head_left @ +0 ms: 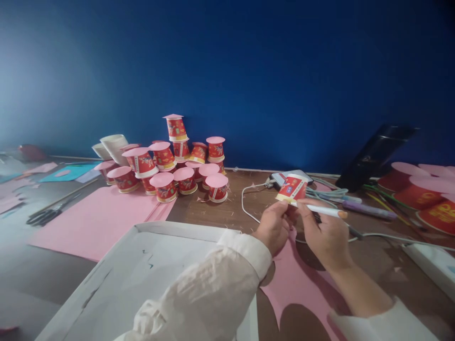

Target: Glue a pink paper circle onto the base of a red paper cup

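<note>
A red printed paper cup (pixel 292 187) is tilted in front of me above the table, with its narrower white end up. My left hand (pixel 276 226) is closed around its lower part, and most of those fingers are hidden behind the hand. In my closed right hand (pixel 325 237) lies a white marker (pixel 329 211), its left end close to the cup's lower edge. Whether that tip touches the cup I cannot tell. Under both hands spreads a pink paper sheet (pixel 284 284) with rounded cut-outs.
Several red cups topped with pink paper (pixel 217 193) stand stacked at the left. Scissors (pixel 44 216) lie beyond a pink sheet (pixel 95 220). A white shallow box (pixel 142 284) sits under my left sleeve. Cables (pixel 330 192), a phone, a dark bottle (pixel 377 154) and more cups (pixel 439 215) are at the right.
</note>
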`<state>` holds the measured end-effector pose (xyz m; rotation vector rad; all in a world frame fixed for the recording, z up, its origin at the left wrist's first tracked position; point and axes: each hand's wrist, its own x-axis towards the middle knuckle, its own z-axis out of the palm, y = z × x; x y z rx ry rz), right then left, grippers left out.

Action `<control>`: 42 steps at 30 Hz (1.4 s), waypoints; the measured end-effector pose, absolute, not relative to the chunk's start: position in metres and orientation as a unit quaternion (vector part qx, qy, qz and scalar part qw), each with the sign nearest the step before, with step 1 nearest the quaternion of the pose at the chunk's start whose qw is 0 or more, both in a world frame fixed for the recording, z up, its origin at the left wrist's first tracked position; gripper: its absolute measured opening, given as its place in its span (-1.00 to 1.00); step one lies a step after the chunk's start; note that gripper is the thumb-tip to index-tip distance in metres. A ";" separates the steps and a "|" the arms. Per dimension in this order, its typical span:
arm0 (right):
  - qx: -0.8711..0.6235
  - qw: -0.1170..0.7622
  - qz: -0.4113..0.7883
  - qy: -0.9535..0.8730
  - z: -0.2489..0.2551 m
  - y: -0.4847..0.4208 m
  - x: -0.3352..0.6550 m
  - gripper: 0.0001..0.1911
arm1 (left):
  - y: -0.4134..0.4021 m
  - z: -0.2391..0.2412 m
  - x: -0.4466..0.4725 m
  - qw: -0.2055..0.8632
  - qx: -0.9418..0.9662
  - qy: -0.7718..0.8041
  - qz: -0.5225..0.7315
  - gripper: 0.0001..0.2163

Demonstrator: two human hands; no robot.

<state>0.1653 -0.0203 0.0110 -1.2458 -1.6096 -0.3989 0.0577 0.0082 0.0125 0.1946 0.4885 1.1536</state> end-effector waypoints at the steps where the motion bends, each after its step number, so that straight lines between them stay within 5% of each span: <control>1: -0.524 0.520 -0.167 -0.653 0.011 -0.022 0.166 -0.76 | 0.008 0.012 0.058 0.809 0.086 0.220 0.539 -0.86; 16: -0.528 0.501 -0.215 -0.651 0.010 -0.021 0.166 -0.77 | 0.006 0.018 0.058 0.818 0.080 0.203 0.532 -0.75; 25: -0.519 0.509 -0.191 -0.660 0.013 -0.021 0.164 -0.76 | 0.006 0.016 0.057 0.807 0.091 0.213 0.543 -0.88; 38: -0.550 0.531 -0.072 -0.640 0.013 -0.026 0.159 -0.64 | 0.007 0.004 0.058 0.792 0.142 0.210 0.555 -0.94; 42: -0.578 0.603 0.000 -0.549 0.010 -0.022 0.168 -0.60 | 0.007 0.004 0.058 0.786 0.174 0.211 0.554 -0.85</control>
